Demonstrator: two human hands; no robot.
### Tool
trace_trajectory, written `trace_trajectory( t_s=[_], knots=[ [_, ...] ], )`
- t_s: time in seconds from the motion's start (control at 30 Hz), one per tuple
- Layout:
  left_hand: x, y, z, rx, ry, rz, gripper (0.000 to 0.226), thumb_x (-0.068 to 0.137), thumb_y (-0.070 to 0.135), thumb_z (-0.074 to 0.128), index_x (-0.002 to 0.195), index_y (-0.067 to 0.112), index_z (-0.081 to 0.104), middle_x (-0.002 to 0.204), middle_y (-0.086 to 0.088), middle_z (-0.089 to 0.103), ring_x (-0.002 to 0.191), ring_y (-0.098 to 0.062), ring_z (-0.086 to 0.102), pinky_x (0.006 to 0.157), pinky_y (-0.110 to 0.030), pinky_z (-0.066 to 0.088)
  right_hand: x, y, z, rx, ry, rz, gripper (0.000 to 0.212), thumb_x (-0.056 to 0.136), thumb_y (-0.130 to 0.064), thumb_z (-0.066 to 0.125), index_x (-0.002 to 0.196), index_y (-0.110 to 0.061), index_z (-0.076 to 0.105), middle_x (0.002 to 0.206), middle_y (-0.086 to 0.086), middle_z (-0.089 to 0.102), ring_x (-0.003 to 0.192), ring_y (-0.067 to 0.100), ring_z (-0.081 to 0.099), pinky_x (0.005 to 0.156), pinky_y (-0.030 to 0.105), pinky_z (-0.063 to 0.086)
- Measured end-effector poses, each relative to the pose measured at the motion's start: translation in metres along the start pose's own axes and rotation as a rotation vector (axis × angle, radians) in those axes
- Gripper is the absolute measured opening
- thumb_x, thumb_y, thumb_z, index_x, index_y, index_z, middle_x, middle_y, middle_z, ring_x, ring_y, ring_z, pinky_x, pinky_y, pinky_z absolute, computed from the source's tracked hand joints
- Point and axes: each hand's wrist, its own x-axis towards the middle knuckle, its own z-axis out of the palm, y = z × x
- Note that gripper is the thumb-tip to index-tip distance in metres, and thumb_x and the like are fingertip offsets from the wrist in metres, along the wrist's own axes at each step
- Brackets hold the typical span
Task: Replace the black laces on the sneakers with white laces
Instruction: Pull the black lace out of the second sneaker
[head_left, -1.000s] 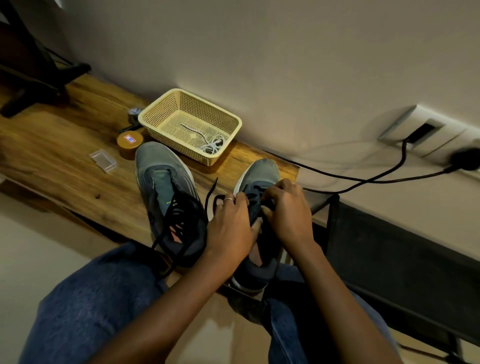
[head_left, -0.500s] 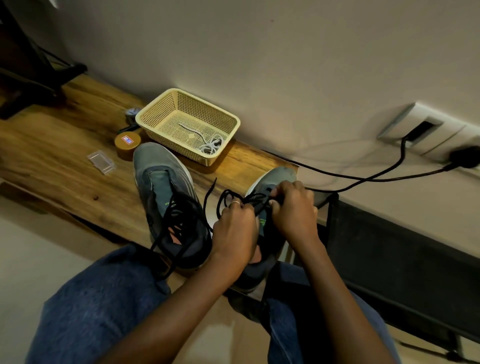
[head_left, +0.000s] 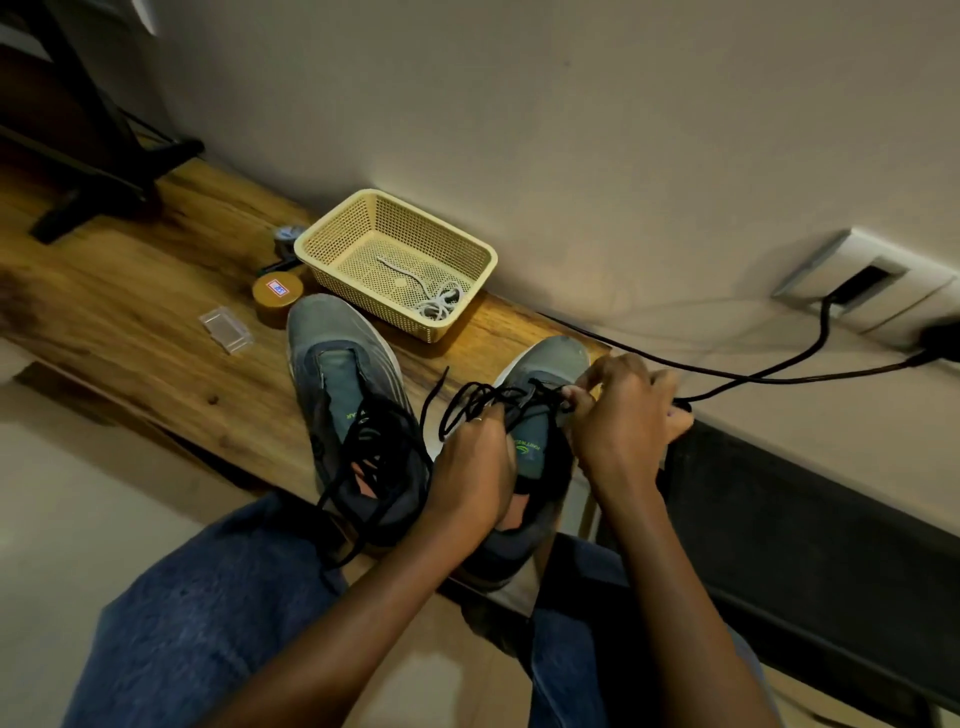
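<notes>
Change: both hands now sit farther up the right-hand sneaker toward its toe than a second ago, and more black lace hangs slack in loops between the two shoes.
Knees: blue denim fills the lower left of the frame, nearest the camera.
Left hand (head_left: 470, 457): centre of the frame, its grip is closed around black lace at the tongue of the right-hand sneaker (head_left: 530, 452), with a ring on one finger.
Right hand (head_left: 626, 415): right of centre, fingers curled and pinching the same lace near the front eyelets; the exact eyelet is hidden by the fingers.
Black lace, right shoe (head_left: 470, 397): partly pulled free, looping left from between the hands, one tip pointing up.
Left-hand sneaker (head_left: 343, 384): stands beside the other on the table (head_left: 130, 312), its own black lace (head_left: 363, 457) loosened and spilling over the collar.
Handling: my guess is the lace is light, limp and prone to snagging, so it is best taken close to the eyelet and drawn out one crossing at a time; the shoe is soft and needs steadying.
Progress: unlacing stage, judged from the slack; no white lace is threaded yet.
White laces (head_left: 439, 304): coiled in the cream mesh basket (head_left: 332, 236) against the wall, beyond the shoes.
Small items: a round brown tin (head_left: 278, 299) and a clear plastic piece (head_left: 226, 327) lie left of the basket.
</notes>
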Motion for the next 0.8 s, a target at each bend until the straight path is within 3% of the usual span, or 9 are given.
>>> trace_trajectory(
  t_s=[0.17, 0.23, 0.4, 0.5, 0.67, 0.8],
  knots=[
    [0.0, 0.001, -0.002, -0.017, -0.03, -0.011, 0.03, 0.099, 0.017, 0.041, 0.127, 0.013, 0.05, 0.109, -0.015, 0.064, 0.102, -0.032, 0.06, 0.069, -0.032, 0.039, -0.006, -0.008, 0.008, -0.142, -0.364, -0.112, 0.033, 0.085, -0.04, 0.066, 0.114, -0.027, 0.059, 0.132, 0.0, 0.04, 0.123, 0.027, 0.025, 0.094, 0.047, 0.028],
    [0.0, 0.001, -0.001, -0.012, -0.034, -0.013, 0.031, 0.099, 0.018, 0.041, 0.128, 0.014, 0.05, 0.11, -0.015, 0.063, 0.103, -0.031, 0.06, 0.071, -0.033, 0.041, -0.009, -0.011, 0.009, -0.188, -0.36, -0.136, 0.029, 0.089, -0.036, 0.062, 0.116, -0.025, 0.061, 0.134, 0.001, 0.04, 0.126, 0.028, 0.023, 0.096, 0.048, 0.027],
    [0.0, 0.0, -0.001, -0.007, -0.032, -0.026, 0.029, 0.098, 0.016, 0.042, 0.126, 0.013, 0.052, 0.109, -0.013, 0.064, 0.101, -0.031, 0.061, 0.078, -0.038, 0.048, -0.01, -0.013, 0.007, -0.128, -0.203, -0.136, 0.015, 0.093, -0.028, 0.058, 0.106, -0.026, 0.066, 0.126, -0.004, 0.048, 0.121, 0.024, 0.025, 0.081, 0.038, 0.014],
    [0.0, 0.0, 0.0, 0.002, -0.022, -0.03, 0.031, 0.098, 0.015, 0.043, 0.127, 0.012, 0.051, 0.111, -0.013, 0.064, 0.102, -0.029, 0.061, 0.078, -0.037, 0.048, -0.008, -0.012, 0.004, -0.061, -0.076, -0.054, 0.012, 0.093, -0.029, 0.058, 0.099, -0.023, 0.066, 0.127, -0.004, 0.047, 0.121, 0.024, 0.027, 0.086, 0.042, 0.02],
    [0.002, -0.002, 0.0, -0.007, -0.032, -0.017, 0.031, 0.098, 0.017, 0.043, 0.127, 0.013, 0.051, 0.112, -0.013, 0.062, 0.104, -0.03, 0.059, 0.075, -0.035, 0.044, -0.009, -0.012, 0.016, -0.246, -0.392, -0.083, 0.031, 0.097, -0.041, 0.048, 0.119, -0.023, 0.06, 0.138, 0.004, 0.033, 0.128, 0.03, 0.021, 0.097, 0.052, 0.025],
    [0.003, -0.005, -0.002, -0.008, -0.019, -0.018, 0.031, 0.098, 0.015, 0.043, 0.128, 0.013, 0.051, 0.112, -0.013, 0.063, 0.104, -0.03, 0.059, 0.075, -0.034, 0.044, -0.01, -0.013, 0.016, -0.15, -0.332, -0.123, 0.025, 0.097, -0.034, 0.049, 0.117, -0.028, 0.062, 0.134, 0.001, 0.038, 0.125, 0.028, 0.022, 0.096, 0.047, 0.025]
  ],
)
